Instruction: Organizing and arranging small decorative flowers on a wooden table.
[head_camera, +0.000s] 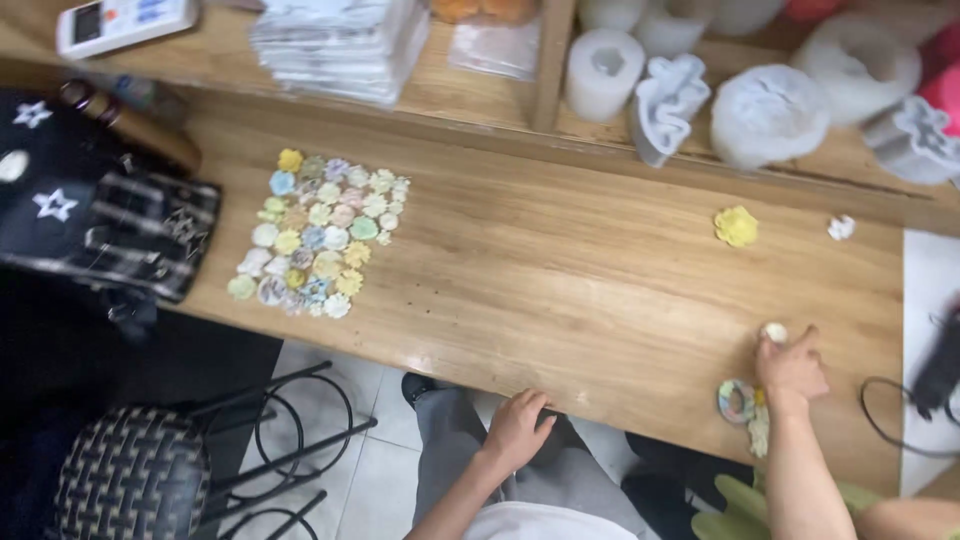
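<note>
Now | right hand (792, 368) grip pinches small white piece (775, 331) | left hand (518, 425) curled empty on table edge (560, 392)

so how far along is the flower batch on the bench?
Done: a patch of small pastel flower pieces lies grouped on the wooden bench. In hand: the right hand pinches a small pale piece; the left hand rests at the bench edge. Left: a yellow flower and a white piece lie apart, ungrouped.

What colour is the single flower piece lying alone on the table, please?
Yellow; the lone flower piece shows in the head view.
</note>
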